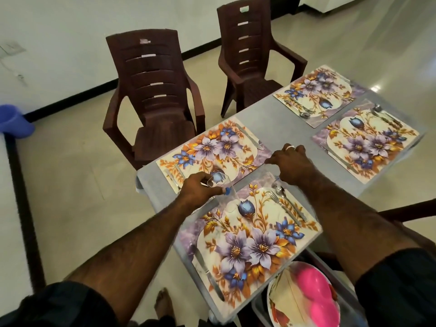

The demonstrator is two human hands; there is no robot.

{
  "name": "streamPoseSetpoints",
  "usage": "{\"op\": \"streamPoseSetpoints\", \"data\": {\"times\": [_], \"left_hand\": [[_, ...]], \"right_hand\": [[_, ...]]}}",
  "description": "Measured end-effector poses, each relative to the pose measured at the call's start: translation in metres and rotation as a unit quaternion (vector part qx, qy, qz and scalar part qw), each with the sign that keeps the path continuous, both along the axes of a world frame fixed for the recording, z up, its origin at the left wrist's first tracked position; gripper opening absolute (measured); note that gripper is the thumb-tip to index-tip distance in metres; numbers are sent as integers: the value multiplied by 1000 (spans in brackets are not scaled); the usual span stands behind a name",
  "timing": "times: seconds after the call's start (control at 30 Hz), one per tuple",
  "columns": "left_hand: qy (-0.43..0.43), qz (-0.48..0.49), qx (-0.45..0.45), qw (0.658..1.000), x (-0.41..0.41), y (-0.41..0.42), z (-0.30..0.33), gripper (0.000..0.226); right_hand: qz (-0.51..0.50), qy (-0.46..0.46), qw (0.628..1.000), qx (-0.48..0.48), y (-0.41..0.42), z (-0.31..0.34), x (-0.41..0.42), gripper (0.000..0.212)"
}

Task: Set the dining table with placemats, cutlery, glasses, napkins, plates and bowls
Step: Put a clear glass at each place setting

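Observation:
Four floral placemats lie on the grey table (pixel 283 123). My left hand (pixel 200 187) grips a clear glass (pixel 230 199), tilted over the seam between the near placemat (pixel 247 237) and the far-left placemat (pixel 212 149). My right hand (pixel 290 161) curls down over a second clear glass (pixel 270 179), faint and partly hidden, at the near mat's far corner. A fork and spoon (pixel 283 204) lie on the near mat's right side, a knife (pixel 207 274) on its left. The other mats (pixel 316 95) (pixel 368 142) carry cutlery too.
A bin at the bottom right holds a patterned plate (pixel 283 300) and pink bowls (pixel 311 293). Two brown plastic chairs (pixel 153 95) (pixel 250 55) stand beyond the table's far side. A blue cup (pixel 11 121) sits at the left edge. My bare foot (pixel 162 305) shows below.

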State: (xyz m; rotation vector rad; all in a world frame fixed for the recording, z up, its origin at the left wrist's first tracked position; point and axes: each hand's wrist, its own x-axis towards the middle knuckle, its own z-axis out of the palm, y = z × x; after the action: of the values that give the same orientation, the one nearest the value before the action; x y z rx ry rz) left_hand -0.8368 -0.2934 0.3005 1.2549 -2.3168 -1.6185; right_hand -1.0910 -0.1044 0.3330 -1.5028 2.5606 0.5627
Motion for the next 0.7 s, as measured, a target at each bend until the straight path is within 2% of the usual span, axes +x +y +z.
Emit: {"op": "streamPoseSetpoints", "data": {"times": [0.37,0.5,0.6,0.63,0.7], "left_hand": [[-8,13,6,1000,14,-7,-9,56],[3,5,28,1000,18,-3,-2,59],[11,-8,36,999,30,-8,8,64],[15,-9,42,999,36,-14,13,65],[27,-13,69,997,47,-28,20,63]], "right_hand": [[12,16,999,26,0,-1,-2,79],[-23,-27,999,-22,8,-3,9,103],[-48,-105,983,-142,-2,3,49,102],[-64,-169,966,-183,-11,6,67,97],[-101,-329,907,-244,-32,10,100,90]]}}
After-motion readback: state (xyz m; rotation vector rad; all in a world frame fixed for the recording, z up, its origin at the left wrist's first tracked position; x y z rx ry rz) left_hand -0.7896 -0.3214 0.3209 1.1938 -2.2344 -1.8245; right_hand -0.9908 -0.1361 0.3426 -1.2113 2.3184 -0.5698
